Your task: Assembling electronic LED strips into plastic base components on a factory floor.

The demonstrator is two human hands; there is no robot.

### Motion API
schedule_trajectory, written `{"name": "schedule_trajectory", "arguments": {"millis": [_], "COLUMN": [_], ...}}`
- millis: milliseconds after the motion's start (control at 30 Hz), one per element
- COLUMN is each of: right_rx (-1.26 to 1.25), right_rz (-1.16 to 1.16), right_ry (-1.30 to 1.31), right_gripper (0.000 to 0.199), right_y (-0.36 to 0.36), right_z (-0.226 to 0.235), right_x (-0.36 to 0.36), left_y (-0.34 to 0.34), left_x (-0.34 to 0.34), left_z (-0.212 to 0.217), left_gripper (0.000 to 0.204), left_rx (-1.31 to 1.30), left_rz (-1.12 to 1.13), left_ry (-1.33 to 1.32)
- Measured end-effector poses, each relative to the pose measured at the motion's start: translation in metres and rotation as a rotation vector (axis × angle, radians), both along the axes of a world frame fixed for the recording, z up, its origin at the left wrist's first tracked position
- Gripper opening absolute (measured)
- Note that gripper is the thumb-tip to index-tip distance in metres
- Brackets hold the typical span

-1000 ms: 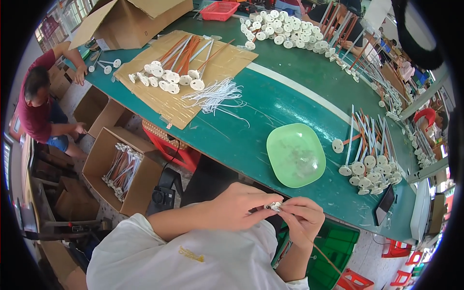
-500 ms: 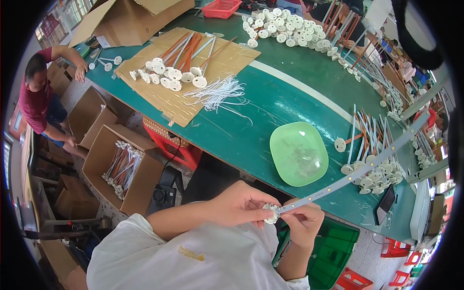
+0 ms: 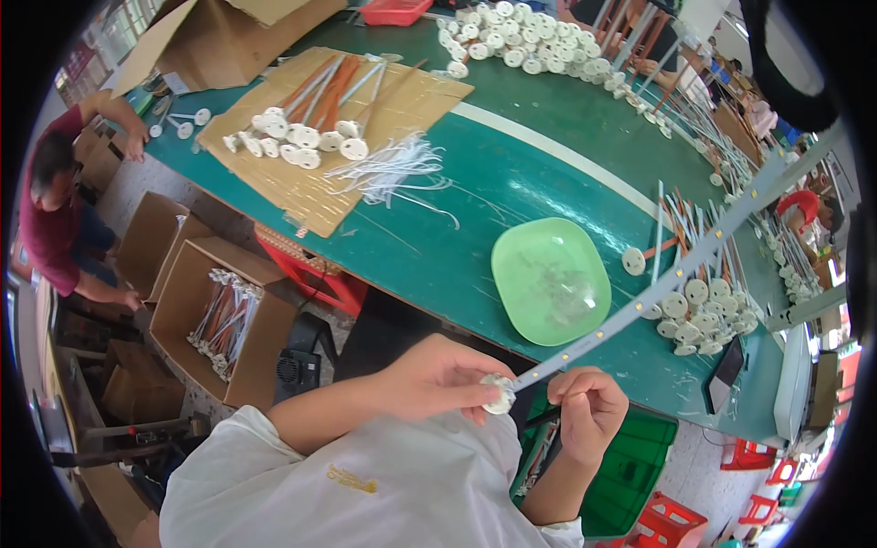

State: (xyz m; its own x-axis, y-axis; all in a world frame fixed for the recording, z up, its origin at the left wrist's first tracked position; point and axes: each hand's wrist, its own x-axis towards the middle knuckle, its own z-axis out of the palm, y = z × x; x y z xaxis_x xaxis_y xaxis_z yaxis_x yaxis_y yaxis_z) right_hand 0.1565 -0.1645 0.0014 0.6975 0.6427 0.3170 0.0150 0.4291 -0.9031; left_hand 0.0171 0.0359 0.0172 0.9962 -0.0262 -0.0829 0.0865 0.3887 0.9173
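Observation:
My left hand (image 3: 431,376) grips the round white end cap (image 3: 499,395) of a strip light between thumb and fingers, close to my chest. From the cap, the grey LED strip (image 3: 649,294) with small yellow diodes slants up to the right over the green table. Just right of the cap, my right hand (image 3: 589,413) is apart from the strip, its thumb and fingertips pinched together. Whatever it may hold is too small to make out. Beyond both hands lies a light green plastic dish (image 3: 505,274) with small clear pieces in it.
White wire ties (image 3: 393,169) lie beside capped strips (image 3: 297,139) on flat cardboard (image 3: 343,196). More capped strips (image 3: 699,310) are heaped at right, near a dark phone-like device (image 3: 724,376). An open carton (image 3: 256,352) stands left; a co-worker (image 3: 55,192) bends beyond it.
My right hand has come away from the strip's capped end and moved slightly right, fingers curled. My left hand still holds the cap. The view has shifted slightly.

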Motion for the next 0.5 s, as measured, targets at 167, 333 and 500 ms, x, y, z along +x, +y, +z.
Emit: {"name": "schedule_trajectory", "arguments": {"millis": [167,333,500], "right_rx": [0.02,0.197,-0.244], "right_rz": [-0.256,-0.471,-0.481], "right_ry": [-0.044,-0.086,-0.237], "right_gripper": [0.014,0.021,0.042], "right_y": [-0.037,-0.114,-0.161], "right_z": [0.018,0.029,0.024], "right_x": [0.021,0.053,0.053], "left_y": [0.017,0.062,0.084], "left_x": [0.0,0.035,0.055], "left_z": [0.003,-0.007,-0.017], "left_gripper": [0.028,0.028,0.03], "left_rx": [0.002,0.073,-0.025], "left_rz": [0.231,0.474,0.508], "left_ry": [-0.048,-0.147,-0.171]}}
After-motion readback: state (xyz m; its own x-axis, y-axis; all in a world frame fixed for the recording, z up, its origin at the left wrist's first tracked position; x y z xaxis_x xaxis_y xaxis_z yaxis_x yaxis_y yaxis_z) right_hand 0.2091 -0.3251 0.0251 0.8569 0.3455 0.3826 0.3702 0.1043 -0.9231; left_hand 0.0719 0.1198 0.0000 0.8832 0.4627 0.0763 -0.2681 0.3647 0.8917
